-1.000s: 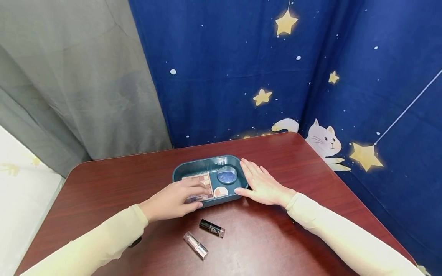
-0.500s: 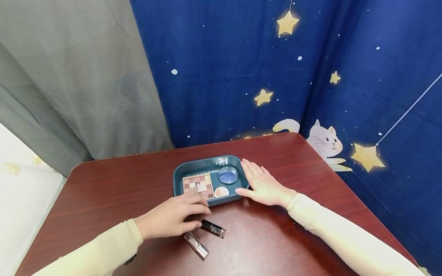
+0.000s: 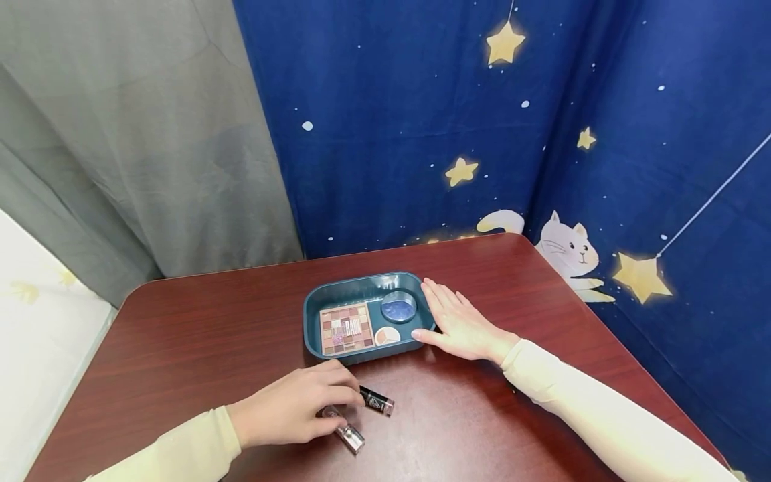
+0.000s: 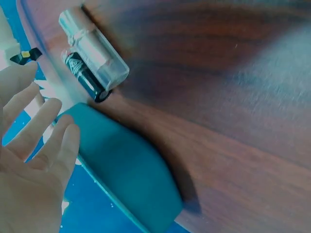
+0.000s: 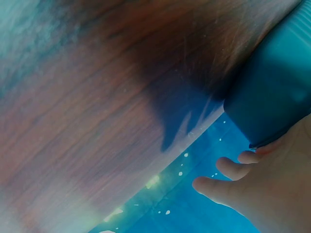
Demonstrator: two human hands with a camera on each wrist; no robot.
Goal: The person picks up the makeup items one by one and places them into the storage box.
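My left hand (image 3: 295, 405) hovers over two lipstick tubes, fingers loosely bent and apart from them in the left wrist view. The silver, clear-ended lipstick (image 3: 351, 439) is partly hidden under the thumb; the black lipstick (image 3: 378, 402) lies beside it, its left end behind the fingers. Farther back stands a teal tray (image 3: 346, 290). It holds an eyeshadow palette (image 3: 346, 328), a small round tricolour compact (image 3: 387, 335) and a round clear case (image 3: 399, 308) with blue inside. With fingers straight, my right hand (image 3: 460, 326) rests against the tray's right end.
The reddish-brown table (image 3: 211, 321) has a rounded far edge. Behind it hang a grey curtain (image 3: 150, 134) and a blue curtain (image 3: 385, 134) with stars and a cat.
My left hand has come out of the tray, moving toward the front over the lipsticks, which uncovers the palette. The right hand stays at the tray's end.
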